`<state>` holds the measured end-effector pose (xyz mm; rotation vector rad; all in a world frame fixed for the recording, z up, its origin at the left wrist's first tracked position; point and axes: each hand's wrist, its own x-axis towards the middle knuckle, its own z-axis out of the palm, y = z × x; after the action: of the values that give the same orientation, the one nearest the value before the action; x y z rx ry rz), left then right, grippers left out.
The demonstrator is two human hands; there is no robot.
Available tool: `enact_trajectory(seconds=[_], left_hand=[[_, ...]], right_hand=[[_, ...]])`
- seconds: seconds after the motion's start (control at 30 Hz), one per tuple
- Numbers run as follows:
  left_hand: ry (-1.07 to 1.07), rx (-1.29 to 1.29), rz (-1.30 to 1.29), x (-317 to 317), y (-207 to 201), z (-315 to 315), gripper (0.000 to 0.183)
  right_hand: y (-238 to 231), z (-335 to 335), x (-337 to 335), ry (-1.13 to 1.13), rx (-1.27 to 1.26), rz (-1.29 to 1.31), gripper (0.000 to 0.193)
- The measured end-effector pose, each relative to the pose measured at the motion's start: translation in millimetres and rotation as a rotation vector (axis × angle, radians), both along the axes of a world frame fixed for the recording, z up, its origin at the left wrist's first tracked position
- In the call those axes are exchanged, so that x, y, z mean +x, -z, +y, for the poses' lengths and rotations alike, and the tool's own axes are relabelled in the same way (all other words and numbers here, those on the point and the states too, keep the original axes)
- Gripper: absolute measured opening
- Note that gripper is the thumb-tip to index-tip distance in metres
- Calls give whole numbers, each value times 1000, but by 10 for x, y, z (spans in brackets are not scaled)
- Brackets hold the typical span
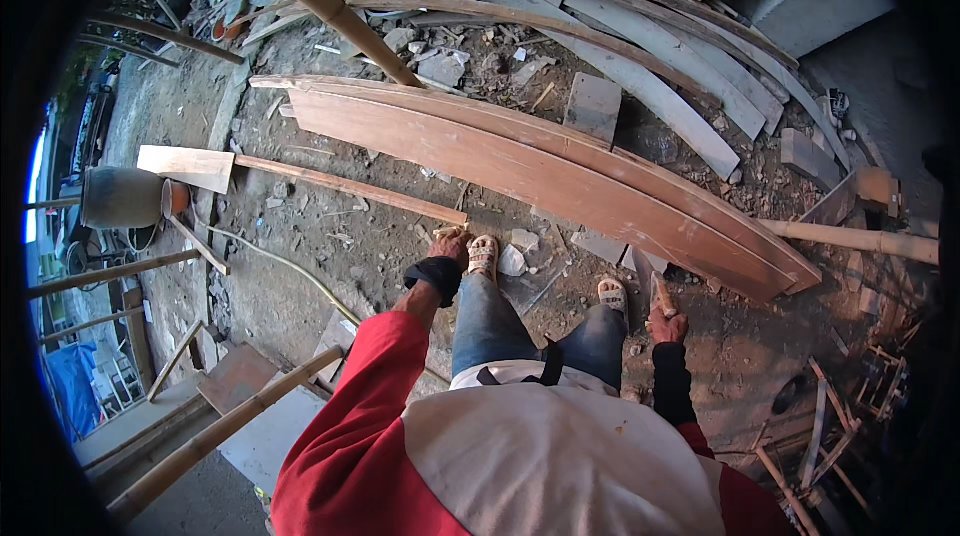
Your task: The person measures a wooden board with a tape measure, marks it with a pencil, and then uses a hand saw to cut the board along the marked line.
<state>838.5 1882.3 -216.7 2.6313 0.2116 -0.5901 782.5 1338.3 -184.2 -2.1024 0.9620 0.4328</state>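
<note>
Held a grey-bladed hand tool [643, 274] with a tan wooden handle in the right grip [668, 324] at four o'clock, closed firmly around that handle. Rested the left grip [450, 248] near centre, by the end of a long, narrow, light-brown wooden strip [350, 188] lying toward ten o'clock; could not tell whether gripped. Stood just below long reddish-brown plywood panels [490, 161] stretching from ten to three o'clock. Called, by judgement, for a secure hold on the strip, steady footing on rubble-strewn brown ground [250, 286], and a blade angled clear of the right sandal [612, 291].
</note>
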Motion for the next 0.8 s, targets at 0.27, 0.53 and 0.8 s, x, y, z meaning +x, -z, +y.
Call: enact_trajectory(seconds=[0.27,0.53,0.8], left_hand=[[426,115,-214,2258,1429,625,36],[397,180,-588,2931,2769,226,24],[482,197,-577,2891,3467,158,28]], right_hand=[[-722,1530,-513,411,218,-238,18],[411,2173,-548,295,161,-139,16],[1962,1261,-1092,103,-139,92,28]])
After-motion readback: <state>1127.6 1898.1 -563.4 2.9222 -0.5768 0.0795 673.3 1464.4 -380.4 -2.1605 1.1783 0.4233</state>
